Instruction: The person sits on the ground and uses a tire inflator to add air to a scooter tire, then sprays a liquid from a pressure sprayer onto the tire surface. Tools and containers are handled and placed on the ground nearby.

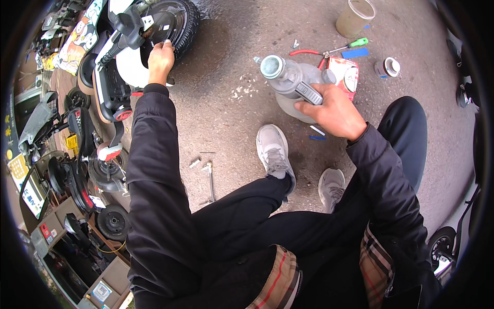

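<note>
My right hand (337,110) is closed round the grey handle of a translucent plastic jug (288,82). The jug is tilted, its round mouth turned to the upper left. At the upper left, my left hand (161,59) is closed against the side of a scooter's black wheel (188,26), close to a white rounded part (131,67). Its fingertips are partly hidden, so what they grip does not show. Just beyond the jug lie red-handled pliers (306,52), a green-handled screwdriver (355,45) and a red and white box (347,72).
A cloudy plastic tub (355,18), a blue flat piece (355,53) and a small can (387,67) stand or lie at the upper right. Near my shoes (275,149) is a metal wrench (210,180). Scooters and a spare wheel (113,222) crowd the left side. Wet ground surrounds the wheel.
</note>
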The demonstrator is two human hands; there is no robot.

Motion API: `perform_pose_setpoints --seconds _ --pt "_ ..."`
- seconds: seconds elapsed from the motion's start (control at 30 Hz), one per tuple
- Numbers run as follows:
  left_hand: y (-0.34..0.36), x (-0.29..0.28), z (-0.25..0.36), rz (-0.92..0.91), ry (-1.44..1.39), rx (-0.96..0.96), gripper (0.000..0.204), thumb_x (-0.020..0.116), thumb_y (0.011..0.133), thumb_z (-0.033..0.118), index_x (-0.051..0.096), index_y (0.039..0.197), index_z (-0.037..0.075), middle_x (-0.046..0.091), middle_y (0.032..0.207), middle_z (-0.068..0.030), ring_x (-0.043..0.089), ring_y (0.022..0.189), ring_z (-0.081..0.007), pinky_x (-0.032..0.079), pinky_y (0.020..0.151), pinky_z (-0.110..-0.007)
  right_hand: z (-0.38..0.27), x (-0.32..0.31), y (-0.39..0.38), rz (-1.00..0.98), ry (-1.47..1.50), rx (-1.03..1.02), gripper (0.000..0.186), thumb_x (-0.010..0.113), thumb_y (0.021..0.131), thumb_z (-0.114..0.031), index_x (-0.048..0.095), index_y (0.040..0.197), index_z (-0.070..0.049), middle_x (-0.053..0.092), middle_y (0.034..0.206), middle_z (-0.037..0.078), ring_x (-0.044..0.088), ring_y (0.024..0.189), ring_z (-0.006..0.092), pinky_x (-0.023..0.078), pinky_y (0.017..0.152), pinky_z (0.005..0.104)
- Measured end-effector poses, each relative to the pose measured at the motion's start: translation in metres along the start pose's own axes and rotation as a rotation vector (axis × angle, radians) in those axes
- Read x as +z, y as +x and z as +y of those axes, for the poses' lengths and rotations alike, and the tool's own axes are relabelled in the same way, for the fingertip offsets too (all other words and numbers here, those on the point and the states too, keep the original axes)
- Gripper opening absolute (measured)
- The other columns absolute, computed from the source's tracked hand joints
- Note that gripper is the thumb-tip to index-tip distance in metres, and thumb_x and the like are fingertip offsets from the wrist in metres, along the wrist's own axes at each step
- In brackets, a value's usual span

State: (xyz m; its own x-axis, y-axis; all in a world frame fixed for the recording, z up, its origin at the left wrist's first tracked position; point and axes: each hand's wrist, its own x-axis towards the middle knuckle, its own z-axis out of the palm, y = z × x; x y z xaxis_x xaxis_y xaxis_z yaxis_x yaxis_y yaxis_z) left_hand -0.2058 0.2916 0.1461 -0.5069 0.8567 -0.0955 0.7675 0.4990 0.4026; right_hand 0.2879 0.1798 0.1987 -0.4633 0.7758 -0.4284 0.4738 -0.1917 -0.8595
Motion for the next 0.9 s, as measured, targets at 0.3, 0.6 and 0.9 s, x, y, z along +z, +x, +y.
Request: perform_pose_setpoints --seconds 0.3,0.6,0.9 --pt "0.006 -0.011 -0.006 0.125 -0.048 -0.075 0.06 0.056 0.103 0.043 0.067 0.131 -0.008 0.073 0.124 -0.0255 0.067 0.123 -0.0386 0.046 0.108 -0.041 0.015 0.005 -0.002 0.018 -0.004 -0.081 0.041 0.076 0.089 -0.031 0.075 0.105 0.006 0.069 0.074 0.017 0.068 0.069 0.0243 0.054 0.071 0.0412" --pt "-0.01 -0.037 0.018 0.207 -0.53 -0.134 0.051 0.058 0.108 0.031 0.056 0.142 -0.008 0.076 0.117 -0.0206 0.072 0.108 -0.0283 0.05 0.098 -0.038 -0.001 0.01 -0.017 0.073 0.03 -0.112 0.061 0.073 0.096 -0.051 0.073 0.099 0.01 0.067 0.074 0.018 0.066 0.072 0.0234 0.053 0.072 0.0418" --pt "-0.012 -0.039 0.023 0.214 -0.551 -0.132 0.048 0.057 0.109 0.028 0.056 0.14 -0.008 0.076 0.116 -0.0222 0.073 0.104 -0.0274 0.052 0.092 -0.036 -0.012 0.01 -0.034 -0.099 0.127 -0.141 0.056 0.054 0.11 -0.048 0.063 0.094 0.005 0.051 0.073 0.004 0.047 0.071 0.0135 0.042 0.065 0.0353"
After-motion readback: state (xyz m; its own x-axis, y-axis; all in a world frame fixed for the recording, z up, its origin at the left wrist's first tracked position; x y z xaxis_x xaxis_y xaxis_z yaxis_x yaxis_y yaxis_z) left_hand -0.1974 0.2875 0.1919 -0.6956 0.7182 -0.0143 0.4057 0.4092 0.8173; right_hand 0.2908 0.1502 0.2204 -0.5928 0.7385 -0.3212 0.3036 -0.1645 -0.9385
